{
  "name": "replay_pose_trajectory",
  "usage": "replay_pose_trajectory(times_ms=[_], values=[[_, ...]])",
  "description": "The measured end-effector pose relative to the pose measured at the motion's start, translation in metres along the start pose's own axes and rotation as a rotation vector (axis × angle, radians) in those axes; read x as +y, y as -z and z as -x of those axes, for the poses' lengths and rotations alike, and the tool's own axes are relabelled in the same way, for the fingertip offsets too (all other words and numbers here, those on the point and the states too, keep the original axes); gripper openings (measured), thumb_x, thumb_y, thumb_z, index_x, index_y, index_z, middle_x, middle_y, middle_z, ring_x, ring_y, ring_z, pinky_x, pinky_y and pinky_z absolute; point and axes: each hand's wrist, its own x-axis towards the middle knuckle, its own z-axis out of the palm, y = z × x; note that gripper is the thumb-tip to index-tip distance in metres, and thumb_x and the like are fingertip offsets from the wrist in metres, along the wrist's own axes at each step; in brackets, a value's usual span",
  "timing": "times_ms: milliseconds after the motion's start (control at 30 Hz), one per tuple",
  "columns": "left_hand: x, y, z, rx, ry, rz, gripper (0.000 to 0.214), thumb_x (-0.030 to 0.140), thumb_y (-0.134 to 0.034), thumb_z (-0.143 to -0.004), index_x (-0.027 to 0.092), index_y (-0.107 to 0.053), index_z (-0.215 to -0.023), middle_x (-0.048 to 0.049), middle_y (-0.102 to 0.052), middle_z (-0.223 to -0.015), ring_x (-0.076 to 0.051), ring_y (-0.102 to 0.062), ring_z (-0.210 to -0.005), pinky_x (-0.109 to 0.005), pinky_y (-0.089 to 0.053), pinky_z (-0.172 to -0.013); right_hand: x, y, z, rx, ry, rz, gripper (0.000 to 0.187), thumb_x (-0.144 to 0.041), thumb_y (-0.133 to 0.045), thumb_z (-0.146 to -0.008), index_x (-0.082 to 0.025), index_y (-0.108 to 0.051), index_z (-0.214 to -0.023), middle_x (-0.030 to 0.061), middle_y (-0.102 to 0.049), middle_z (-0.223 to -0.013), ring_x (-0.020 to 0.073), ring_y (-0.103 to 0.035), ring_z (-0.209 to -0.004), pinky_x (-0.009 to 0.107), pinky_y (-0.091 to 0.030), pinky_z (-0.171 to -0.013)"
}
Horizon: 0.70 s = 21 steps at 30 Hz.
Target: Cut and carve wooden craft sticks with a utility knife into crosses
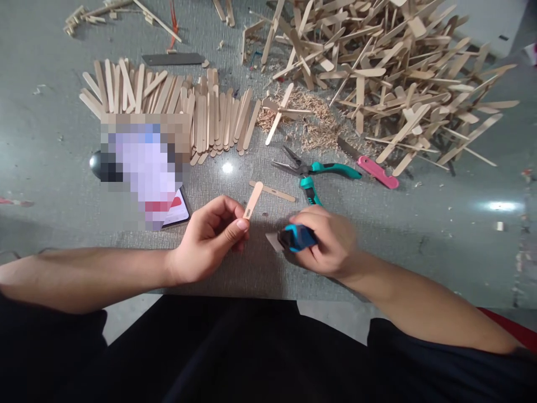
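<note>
Above the tabletop (235, 277), your left hand (205, 238) pinches a slotted wooden stick (253, 200); your right hand (333, 240) is clamped on a blue knife (300, 238), apart from the stick. Pliers (309, 169) lie just beyond.

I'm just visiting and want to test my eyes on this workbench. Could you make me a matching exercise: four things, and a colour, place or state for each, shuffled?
Things
1. Utility knife
2. Pliers
3. Raised slotted stick
4. Folding saw

Descriptions
A. Pinched in the left fingers
B. Pink handle, lying on the table
C. Blue and black, held in the right fingers
D. Lying with jaws apart, teal and black handles

Pairs: 1-C, 2-D, 3-A, 4-B
</note>
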Motion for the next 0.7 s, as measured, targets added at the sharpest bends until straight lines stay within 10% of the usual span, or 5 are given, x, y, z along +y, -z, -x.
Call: replay_pose_trajectory(times_ms=[300,700], values=[[-0.006,0.001,-0.004,0.12,-0.158,0.133,0.035,0.038,-0.09,-0.095,0.016,-0.063,-0.092,0.0025,-0.072,-0.071,-0.006,-0.065,-0.051,-0.013,-0.054,-0.049,0.004,-0.009,-0.011,-0.01,-0.022,0.447,0.022,-0.014,-0.077,-0.099,-0.022,-0.057,-0.094,0.0174,-0.086,-0.12,0.0224,-0.083,-0.078,0.032,-0.06,-0.063],[-0.009,0.002,-0.005,0.112,-0.143,0.16,0.043,0.045,-0.095,-0.089,0.016,-0.063,-0.09,0.003,-0.072,-0.069,-0.006,-0.065,-0.052,-0.014,-0.055,-0.049,0.001,0.003,-0.009,-0.179,-0.124,0.256,0.037,0.004,-0.054,-0.074,-0.021,-0.054,-0.101,0.0111,-0.081,-0.104,0.0256,-0.079,-0.083,0.034,-0.056,-0.064]])
